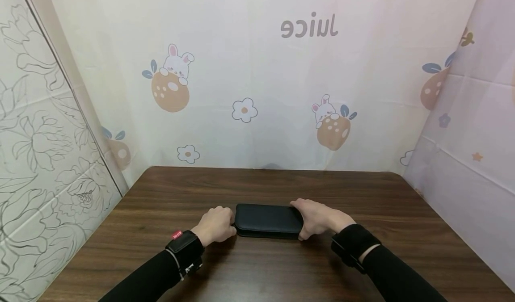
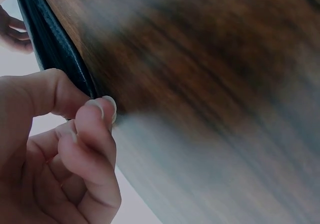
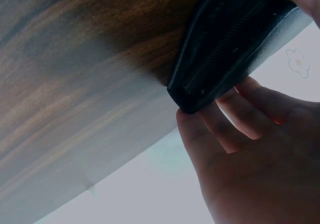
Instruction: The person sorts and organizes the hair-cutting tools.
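Note:
A black zip wallet (image 1: 268, 219) lies flat on the brown wooden table, its long side across in front of me. At its left end, my left hand (image 1: 217, 224) pinches the wallet's edge with thumb and fingertips. The left wrist view shows this left hand (image 2: 75, 149) with its fingers curled; whether a zip pull is between the fingertips is hidden. My right hand (image 1: 319, 219) grips the opposite end, thumb on the near side and fingers on the far side. In the right wrist view, zip teeth (image 3: 225, 46) run along the end of the wallet (image 3: 200, 91) beside the fingers.
The wooden table (image 1: 265, 270) stretches out around the wallet. Behind it hangs a pale curtain (image 1: 249, 60) printed with rabbits, fruit and flowers. Another printed sheet (image 1: 474, 159) closes the right side, and a flower-patterned panel (image 1: 44, 159) stands at left.

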Motion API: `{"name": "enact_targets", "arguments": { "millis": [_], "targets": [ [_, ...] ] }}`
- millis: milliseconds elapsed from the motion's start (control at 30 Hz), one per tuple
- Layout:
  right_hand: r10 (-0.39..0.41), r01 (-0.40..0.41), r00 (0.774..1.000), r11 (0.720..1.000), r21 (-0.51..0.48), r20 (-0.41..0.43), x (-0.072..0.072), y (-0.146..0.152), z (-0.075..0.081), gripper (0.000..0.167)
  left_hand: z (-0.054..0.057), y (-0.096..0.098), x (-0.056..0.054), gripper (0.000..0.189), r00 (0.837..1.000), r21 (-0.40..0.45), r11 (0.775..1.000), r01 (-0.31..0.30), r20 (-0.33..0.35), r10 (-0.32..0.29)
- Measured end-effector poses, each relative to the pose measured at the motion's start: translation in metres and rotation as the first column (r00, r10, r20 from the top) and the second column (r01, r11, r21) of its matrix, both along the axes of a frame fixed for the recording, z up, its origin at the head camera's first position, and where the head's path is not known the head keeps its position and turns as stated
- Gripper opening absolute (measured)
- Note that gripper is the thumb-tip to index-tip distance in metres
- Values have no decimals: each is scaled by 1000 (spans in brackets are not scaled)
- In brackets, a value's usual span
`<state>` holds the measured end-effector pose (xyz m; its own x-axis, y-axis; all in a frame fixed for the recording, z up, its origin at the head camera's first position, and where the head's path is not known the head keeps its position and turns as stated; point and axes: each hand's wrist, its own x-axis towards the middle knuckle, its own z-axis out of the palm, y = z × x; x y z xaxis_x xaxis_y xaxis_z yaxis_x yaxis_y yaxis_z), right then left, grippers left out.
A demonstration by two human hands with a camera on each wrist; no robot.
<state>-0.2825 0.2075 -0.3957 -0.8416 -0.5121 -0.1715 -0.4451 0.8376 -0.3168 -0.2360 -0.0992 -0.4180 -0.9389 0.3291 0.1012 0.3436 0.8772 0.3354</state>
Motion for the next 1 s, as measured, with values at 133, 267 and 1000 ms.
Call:
{"name": "enact_targets", "arguments": {
  "millis": [133,267,1000],
  "targets": [
    [4,-4,1000,1000,1,3,0,0,0,95,0,0,-1,18,1000,-5,1000,-2,-2,2],
    [5,-5,1000,1000,6,1,0,0,0,95,-1,0,-4,19,1000,-21,1000,-7,-5,7],
    [9,-9,1000,1000,1,2,0,1,0,96,-4,0,-10,28,1000,-22,1000,-10,-25,9]
  ]
}}
